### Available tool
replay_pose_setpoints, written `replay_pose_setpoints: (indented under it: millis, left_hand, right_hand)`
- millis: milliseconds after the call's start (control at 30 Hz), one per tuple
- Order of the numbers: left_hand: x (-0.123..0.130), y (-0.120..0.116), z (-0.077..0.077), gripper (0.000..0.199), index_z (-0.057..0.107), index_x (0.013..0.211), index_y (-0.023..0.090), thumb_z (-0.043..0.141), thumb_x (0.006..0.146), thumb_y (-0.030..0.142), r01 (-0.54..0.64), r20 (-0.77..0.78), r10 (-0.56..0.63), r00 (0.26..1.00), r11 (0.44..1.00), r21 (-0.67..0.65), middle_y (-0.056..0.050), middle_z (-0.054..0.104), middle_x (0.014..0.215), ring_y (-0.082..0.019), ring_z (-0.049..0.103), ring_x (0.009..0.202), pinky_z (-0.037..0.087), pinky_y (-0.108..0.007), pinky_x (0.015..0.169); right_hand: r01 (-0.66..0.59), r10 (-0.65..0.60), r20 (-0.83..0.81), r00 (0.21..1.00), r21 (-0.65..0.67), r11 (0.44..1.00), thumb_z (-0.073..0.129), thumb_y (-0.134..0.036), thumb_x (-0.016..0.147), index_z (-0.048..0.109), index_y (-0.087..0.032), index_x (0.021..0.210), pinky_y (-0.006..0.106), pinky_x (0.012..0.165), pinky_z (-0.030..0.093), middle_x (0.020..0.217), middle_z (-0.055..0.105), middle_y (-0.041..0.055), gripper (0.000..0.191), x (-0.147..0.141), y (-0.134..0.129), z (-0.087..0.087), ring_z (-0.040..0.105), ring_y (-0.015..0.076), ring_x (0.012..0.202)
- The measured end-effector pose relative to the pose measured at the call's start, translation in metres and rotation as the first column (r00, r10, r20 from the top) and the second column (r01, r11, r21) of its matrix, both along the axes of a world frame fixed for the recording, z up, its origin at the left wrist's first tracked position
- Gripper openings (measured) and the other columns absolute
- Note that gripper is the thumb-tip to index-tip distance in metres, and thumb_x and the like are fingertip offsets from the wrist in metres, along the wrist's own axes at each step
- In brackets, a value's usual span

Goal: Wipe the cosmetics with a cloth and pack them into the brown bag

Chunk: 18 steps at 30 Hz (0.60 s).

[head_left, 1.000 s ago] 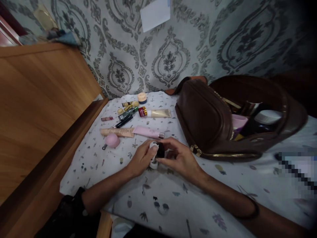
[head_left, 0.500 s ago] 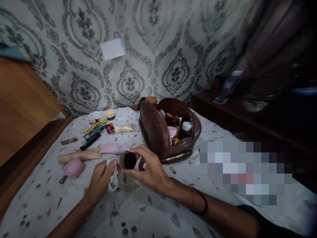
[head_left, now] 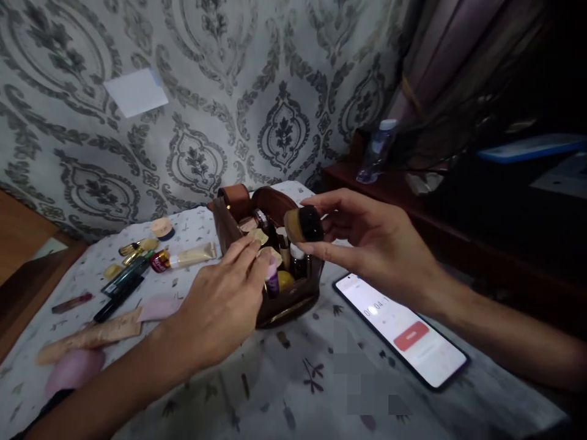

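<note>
right hand [head_left: 380, 244]: partly open, thumb and fingertips pinching small dark jar [head_left: 308, 223], held just above pouch | left hand [head_left: 220, 299]: open, fingers extended, tips at pale items [head_left: 257, 237] in open brown leather pouch [head_left: 288, 308], contact unclear | phone [head_left: 398, 324]: on printed cloth [head_left: 279, 379], right of pouch

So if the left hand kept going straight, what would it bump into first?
The left hand would probably meet the beige item sticking up in the open brown leather bag, though depth is unclear.
</note>
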<state>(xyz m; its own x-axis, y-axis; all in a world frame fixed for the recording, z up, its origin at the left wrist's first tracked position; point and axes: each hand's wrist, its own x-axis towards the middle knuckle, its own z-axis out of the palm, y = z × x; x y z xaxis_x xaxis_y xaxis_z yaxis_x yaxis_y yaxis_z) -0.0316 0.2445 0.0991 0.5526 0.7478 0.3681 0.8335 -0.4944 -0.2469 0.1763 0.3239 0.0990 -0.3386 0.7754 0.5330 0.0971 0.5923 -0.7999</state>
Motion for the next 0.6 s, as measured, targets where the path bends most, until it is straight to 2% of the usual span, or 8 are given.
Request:
replay_pose_setpoints:
  millis: [100, 200, 300, 433, 533, 600]
  left_hand:
    - [-0.001, 0.002, 0.005, 0.044, 0.059, 0.127, 0.007, 0.04, 0.087, 0.005, 0.066, -0.032, -0.07, 0.997, 0.992, -0.105, -0.015, 0.069, 0.12, -0.029, 0.057, 0.125, 0.062, -0.042, 0.085]
    - [-0.01, -0.003, 0.009, 0.043, 0.059, 0.128, 0.007, 0.039, 0.09, 0.005, 0.136, -0.01, -0.138, 0.99, 0.984, -0.115, -0.014, 0.067, 0.124, -0.027, 0.056, 0.126, 0.062, -0.04, 0.089]
    - [-0.018, -0.007, 0.005, 0.042, 0.059, 0.13, 0.008, 0.041, 0.092, 0.004, 0.162, 0.004, -0.163, 0.987, 0.979, -0.126, -0.012, 0.065, 0.13, -0.027, 0.051, 0.132, 0.058, -0.04, 0.097]
    - [-0.023, -0.008, -0.005, 0.043, 0.059, 0.131, 0.01, 0.045, 0.091, 0.001, 0.194, 0.034, -0.191, 0.981, 0.969, -0.153, -0.009, 0.066, 0.13, -0.026, 0.047, 0.136, 0.055, -0.037, 0.102]
    - [-0.021, -0.007, -0.011, 0.04, 0.062, 0.127, 0.009, 0.047, 0.091, -0.001, 0.229, 0.07, -0.223, 0.972, 0.969, -0.095, -0.008, 0.07, 0.121, -0.026, 0.05, 0.132, 0.055, -0.037, 0.101]
    - [-0.019, -0.005, -0.012, 0.036, 0.064, 0.122, 0.009, 0.047, 0.092, -0.001, 0.231, 0.088, -0.226, 0.97, 0.972, -0.051, -0.007, 0.072, 0.116, -0.025, 0.054, 0.128, 0.057, -0.035, 0.097]
  right_hand:
    - [-0.048, 0.048, 0.046, 0.998, 0.017, 0.999, 0.078, -0.032, 0.074, 0.066, -0.02, 0.104, 0.031, 0.071, 0.056, 0.096, 0.07, 0.0028, 0.035, 0.0, 0.014, 0.003, 0.065, 0.0174, 0.081]
    - [-0.102, 0.094, 0.097, 0.991, 0.074, 0.992, 0.074, -0.025, 0.077, 0.065, -0.018, 0.106, 0.03, 0.069, 0.054, 0.096, 0.068, 0.0029, 0.031, -0.003, 0.027, 0.007, 0.062, 0.0152, 0.075]
    - [-0.182, 0.143, 0.23, 0.963, 0.16, 0.97, 0.07, -0.018, 0.08, 0.065, -0.02, 0.109, 0.028, 0.072, 0.053, 0.1, 0.068, 0.002, 0.029, -0.007, 0.037, 0.012, 0.063, 0.0146, 0.079]
    - [-0.319, 0.178, 0.47, 0.865, 0.241, 0.917, 0.07, -0.013, 0.079, 0.066, -0.021, 0.106, 0.026, 0.072, 0.049, 0.097, 0.067, 0.0008, 0.028, -0.014, 0.043, 0.019, 0.062, 0.0148, 0.084]
    - [-0.415, 0.206, 0.601, 0.773, 0.232, 0.88, 0.069, -0.015, 0.081, 0.067, -0.02, 0.092, 0.026, 0.069, 0.046, 0.086, 0.066, 0.0002, 0.012, -0.019, 0.045, 0.022, 0.061, 0.0151, 0.082]
    - [-0.465, 0.229, 0.631, 0.741, 0.238, 0.853, 0.071, -0.015, 0.079, 0.066, -0.019, 0.083, 0.026, 0.069, 0.044, 0.08, 0.066, -0.0005, 0.007, -0.024, 0.048, 0.02, 0.06, 0.0147, 0.078]
